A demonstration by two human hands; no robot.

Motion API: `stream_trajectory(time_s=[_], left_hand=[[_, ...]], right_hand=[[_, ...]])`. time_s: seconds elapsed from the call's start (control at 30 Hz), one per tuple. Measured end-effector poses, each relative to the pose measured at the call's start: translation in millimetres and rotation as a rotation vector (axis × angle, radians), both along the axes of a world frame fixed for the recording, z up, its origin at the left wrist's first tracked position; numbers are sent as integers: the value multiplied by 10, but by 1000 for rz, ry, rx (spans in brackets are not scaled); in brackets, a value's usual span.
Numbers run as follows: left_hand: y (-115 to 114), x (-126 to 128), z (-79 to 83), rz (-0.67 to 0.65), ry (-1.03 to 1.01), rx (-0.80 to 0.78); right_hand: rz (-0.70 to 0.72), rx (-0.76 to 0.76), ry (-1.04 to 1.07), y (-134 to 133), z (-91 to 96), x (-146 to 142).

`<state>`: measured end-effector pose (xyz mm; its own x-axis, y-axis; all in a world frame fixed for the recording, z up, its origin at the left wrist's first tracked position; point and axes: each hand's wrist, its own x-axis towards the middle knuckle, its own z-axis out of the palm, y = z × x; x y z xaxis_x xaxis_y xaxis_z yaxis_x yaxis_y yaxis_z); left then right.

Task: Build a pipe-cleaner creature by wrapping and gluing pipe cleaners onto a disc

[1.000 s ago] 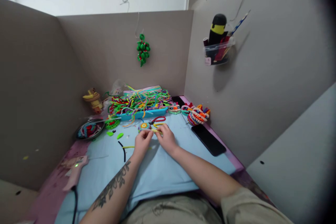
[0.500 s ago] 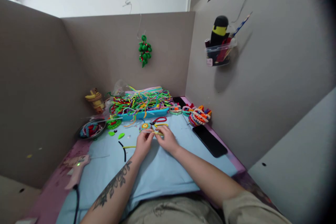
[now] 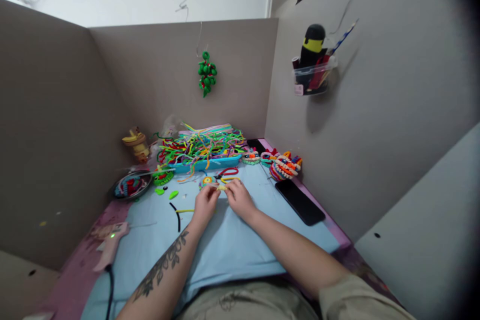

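Manual assembly at the surface. We held a small yellow piece between the left hand and the right hand, the fingers of each drawn narrow and pinched at its ends, above a blue cloth. Just beyond the left hand lay a round multicoloured piece, partly hidden by it. We judged the work to be partway along: the round piece appeared already formed, whereas the yellow piece was in the fingers and joined to nothing that we could make out. To the left, green pieces, a black stem and a yellow stem lay loose, apparently unused. A pink glue gun rested untouched farther left. Colourful figures at the right looked complete. Beyond, a blue tray bore many loose stems. We could not tell the yellow piece's full shape, since fingertips covered its ends.
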<state>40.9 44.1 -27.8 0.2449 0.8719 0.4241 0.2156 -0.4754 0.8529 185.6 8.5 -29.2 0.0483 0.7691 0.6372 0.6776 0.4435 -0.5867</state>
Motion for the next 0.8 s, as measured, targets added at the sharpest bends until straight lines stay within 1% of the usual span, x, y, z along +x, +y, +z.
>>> stream_trajectory(time_s=[0.17,0.33,0.5,0.67,0.8], left_hand=[[-9,-8,33,19,34,9],[-47,6,66,-2,-33,-71],[-80,21,91,-10,-95,-134],[-104,47,147,32,-127,-148],[-93,60,131,97,-117,-128]], right_hand=[[-78,-4,65,27,-36,11],[-109,-44,71,22,-31,1],[-117,-42,74,26,-42,-9],[-115,-49,48,18,-27,-32],[-122,-91,23,9,-7,-60]])
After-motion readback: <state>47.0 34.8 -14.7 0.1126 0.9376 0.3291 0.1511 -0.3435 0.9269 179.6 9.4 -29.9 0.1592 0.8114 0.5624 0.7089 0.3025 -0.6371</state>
